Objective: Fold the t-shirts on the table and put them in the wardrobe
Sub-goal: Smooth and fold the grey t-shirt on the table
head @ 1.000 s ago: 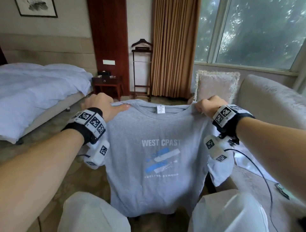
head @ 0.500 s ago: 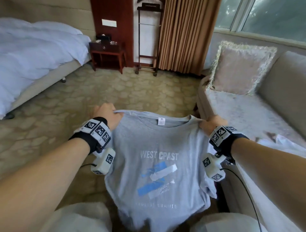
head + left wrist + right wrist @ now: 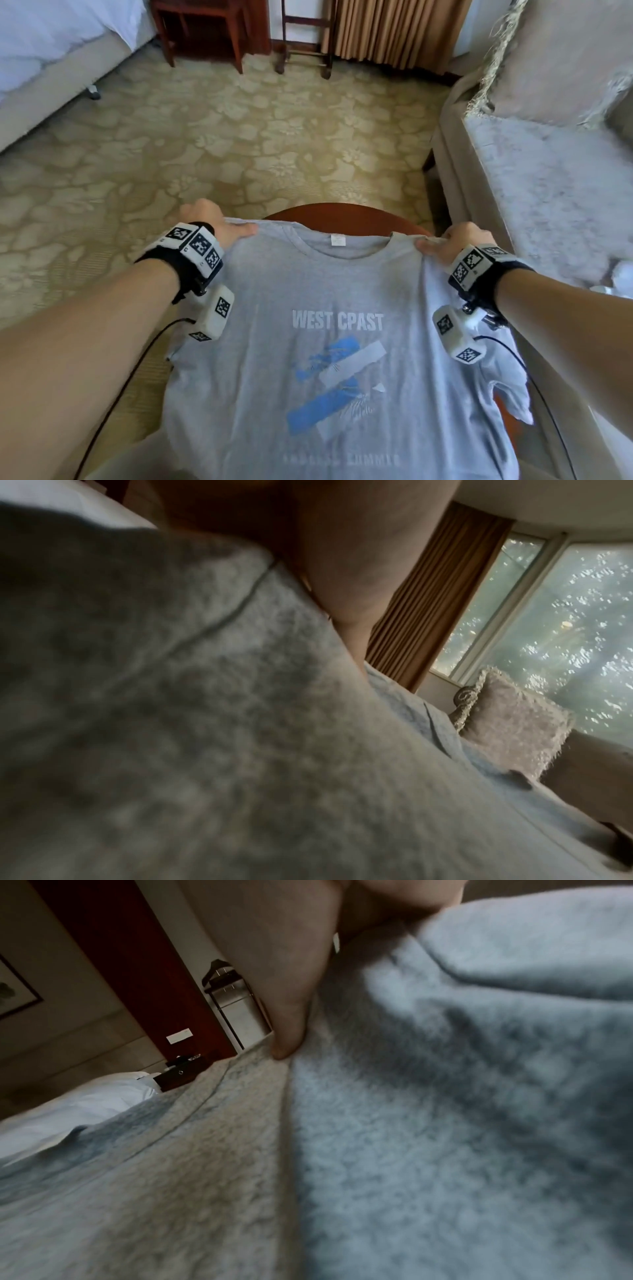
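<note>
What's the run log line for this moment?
left hand: grips shirt shoulder | right hand: grips other shoulder | shirt: unfolded, over table

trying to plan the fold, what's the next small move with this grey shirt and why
Probably lower the grey t-shirt flat onto the round wooden table: the left hand and right hand pinch its shoulders, print facing up, nothing folded yet.

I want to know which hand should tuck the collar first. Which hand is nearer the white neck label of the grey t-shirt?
Left, by a small margin. The left hand grips the shoulder just left of the collar; the right hand grips the opposite shoulder, a little farther from the neck label of the grey t-shirt.
</note>
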A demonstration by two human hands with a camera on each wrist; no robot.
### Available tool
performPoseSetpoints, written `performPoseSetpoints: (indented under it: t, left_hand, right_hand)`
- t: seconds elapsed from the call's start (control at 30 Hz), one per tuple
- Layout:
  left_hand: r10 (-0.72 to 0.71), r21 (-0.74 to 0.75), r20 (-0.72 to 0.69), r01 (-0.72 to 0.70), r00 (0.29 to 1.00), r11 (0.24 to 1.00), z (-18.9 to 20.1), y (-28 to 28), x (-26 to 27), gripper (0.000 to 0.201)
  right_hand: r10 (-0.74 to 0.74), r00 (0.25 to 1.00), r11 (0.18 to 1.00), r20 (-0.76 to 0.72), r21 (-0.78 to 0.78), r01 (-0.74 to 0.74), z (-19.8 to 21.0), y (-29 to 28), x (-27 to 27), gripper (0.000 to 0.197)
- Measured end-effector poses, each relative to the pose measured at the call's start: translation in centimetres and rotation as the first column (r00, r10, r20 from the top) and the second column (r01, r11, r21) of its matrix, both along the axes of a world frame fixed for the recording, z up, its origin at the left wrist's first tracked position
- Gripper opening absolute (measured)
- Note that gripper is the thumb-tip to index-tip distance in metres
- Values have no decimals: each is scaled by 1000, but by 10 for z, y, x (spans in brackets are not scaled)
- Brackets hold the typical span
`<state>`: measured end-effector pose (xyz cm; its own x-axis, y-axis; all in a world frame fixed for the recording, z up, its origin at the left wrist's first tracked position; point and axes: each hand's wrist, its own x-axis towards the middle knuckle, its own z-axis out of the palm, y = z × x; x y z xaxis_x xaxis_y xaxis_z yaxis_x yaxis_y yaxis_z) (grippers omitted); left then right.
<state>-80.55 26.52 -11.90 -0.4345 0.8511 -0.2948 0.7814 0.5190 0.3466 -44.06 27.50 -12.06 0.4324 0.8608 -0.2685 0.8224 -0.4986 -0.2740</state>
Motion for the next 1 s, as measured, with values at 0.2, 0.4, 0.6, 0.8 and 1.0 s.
performPoseSetpoints:
  t: [0.2, 0.4, 0.6, 0.8, 1.0]
  left_hand:
    - [-101, -104, -40, 96, 994, 990, -21, 5, 18, 105]
    - [-211, -82, -105, 203, 972, 976, -1, -35, 54, 80]
    - [-367, 37, 194, 367, 910, 930, 11, -72, 131, 51]
    - [-456, -138, 224, 491, 861, 860, -11, -95, 191, 70]
    - [-492, -162, 134, 509, 860, 845, -26, -95, 205, 83]
  right_hand:
    - [125, 990, 981, 70, -160, -112, -19, 8, -1, 70]
    - [-145, 989, 978, 8, -153, 145, -4, -22, 20, 72]
    - [155, 986, 905, 61, -409, -117, -35, -66, 74, 54]
    - [-172, 897, 935, -407, -354, 19, -20, -114, 84, 50]
    - [-94, 964, 949, -247, -316, 11, -16, -117, 121, 22]
